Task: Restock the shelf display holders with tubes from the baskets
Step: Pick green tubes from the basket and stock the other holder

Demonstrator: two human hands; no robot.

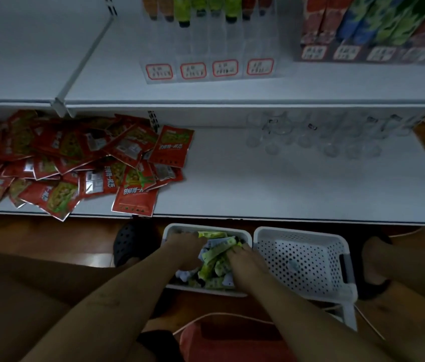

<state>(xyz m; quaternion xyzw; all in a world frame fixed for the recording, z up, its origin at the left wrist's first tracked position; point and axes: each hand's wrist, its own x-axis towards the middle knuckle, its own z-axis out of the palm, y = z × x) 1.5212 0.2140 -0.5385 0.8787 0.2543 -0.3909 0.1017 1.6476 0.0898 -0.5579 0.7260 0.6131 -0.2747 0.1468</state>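
A white basket on the floor below the shelf holds a heap of green and white tubes. Both my hands are down in it. My left hand lies on the left side of the heap, fingers curled over the tubes. My right hand digs into the right side, fingers bent among the green tubes. Whether either hand grips a tube is hidden. On the upper shelf stand clear display holders with red-framed labels and tubes at their back.
An empty perforated white basket sits right of the full one. Red snack packets are piled on the lower shelf's left; clear glasses stand at its back right. Boxed goods fill the upper right. My feet flank the baskets.
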